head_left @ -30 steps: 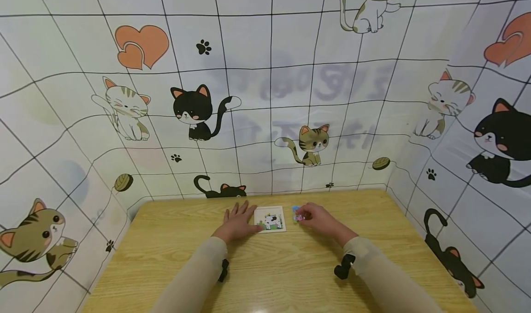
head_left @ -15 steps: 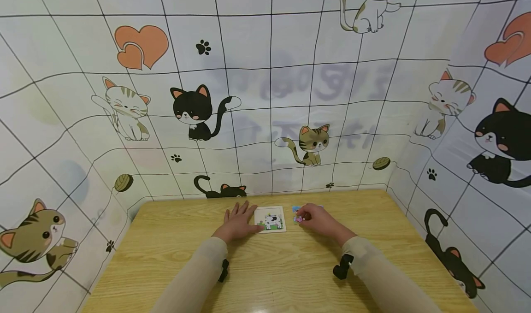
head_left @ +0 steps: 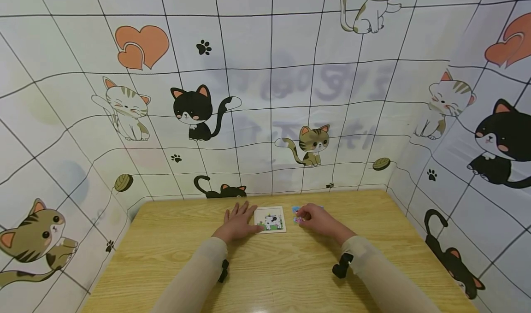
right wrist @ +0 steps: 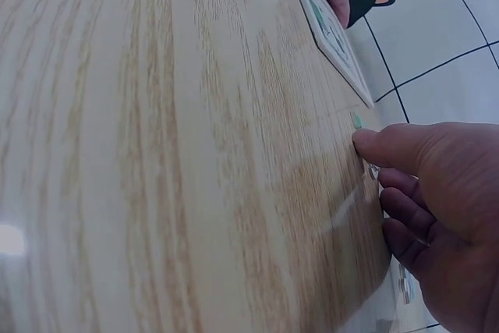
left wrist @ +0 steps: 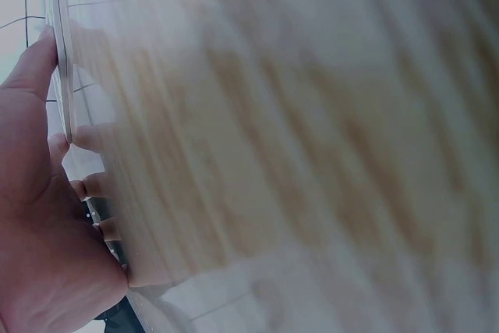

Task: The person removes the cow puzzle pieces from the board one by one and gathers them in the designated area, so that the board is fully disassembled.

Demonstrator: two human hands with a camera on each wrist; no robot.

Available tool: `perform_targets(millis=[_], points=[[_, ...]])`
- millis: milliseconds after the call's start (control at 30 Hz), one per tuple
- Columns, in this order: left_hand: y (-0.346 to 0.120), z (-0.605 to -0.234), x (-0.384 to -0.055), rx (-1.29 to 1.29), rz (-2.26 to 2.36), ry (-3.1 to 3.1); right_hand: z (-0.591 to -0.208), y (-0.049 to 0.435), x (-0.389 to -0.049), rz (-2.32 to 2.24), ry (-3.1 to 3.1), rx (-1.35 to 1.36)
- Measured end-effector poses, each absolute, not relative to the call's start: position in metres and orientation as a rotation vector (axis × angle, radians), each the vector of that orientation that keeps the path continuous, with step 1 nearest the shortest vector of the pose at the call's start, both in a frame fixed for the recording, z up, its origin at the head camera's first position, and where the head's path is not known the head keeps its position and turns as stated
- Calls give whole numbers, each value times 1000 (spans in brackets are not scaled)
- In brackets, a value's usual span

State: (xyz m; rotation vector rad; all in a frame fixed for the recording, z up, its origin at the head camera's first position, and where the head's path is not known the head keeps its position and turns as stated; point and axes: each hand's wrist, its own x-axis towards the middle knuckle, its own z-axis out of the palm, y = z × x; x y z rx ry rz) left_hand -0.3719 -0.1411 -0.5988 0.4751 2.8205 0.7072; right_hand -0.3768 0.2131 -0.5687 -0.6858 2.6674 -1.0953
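Note:
A small pale puzzle board point(head_left: 268, 209) with a cow picture filling its lower part lies flat on the table. My left hand point(head_left: 238, 224) rests at its left side, fingers spread and thumb over the lower left corner. To the right of the board, my right hand point(head_left: 317, 220) has thumb and forefinger together at a pink puzzle piece point(head_left: 298, 220), which it appears to pinch against the table. Just above that lies a blue puzzle piece point(head_left: 295, 209). The right wrist view shows the thumb beside a greenish piece point(right wrist: 357, 120); the fingers hide much of the pieces.
The wooden table point(head_left: 274, 271) ends at a cloth wall point(head_left: 257, 87) printed with cats and grid lines. A bit of another blue piece point(head_left: 321, 206) shows behind the right hand. Both wrists carry black straps.
The pink piece under my right fingers has shifted slightly down, apart from the blue piece, and a bit of blue now shows behind that hand. My left hand and the board stay put.

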Motion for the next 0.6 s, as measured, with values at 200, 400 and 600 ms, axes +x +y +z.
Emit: perform_targets(millis=[200, 400, 600], points=[[-140, -592, -368, 466, 715, 2805, -571, 213, -376, -1099, 2678, -683], [-140, -595, -370, 462, 720, 2810, -571, 213, -377, -1104, 2692, -681], [-141, -596, -370, 475, 735, 2800, -564, 207, -373, -1181, 2675, -641]])
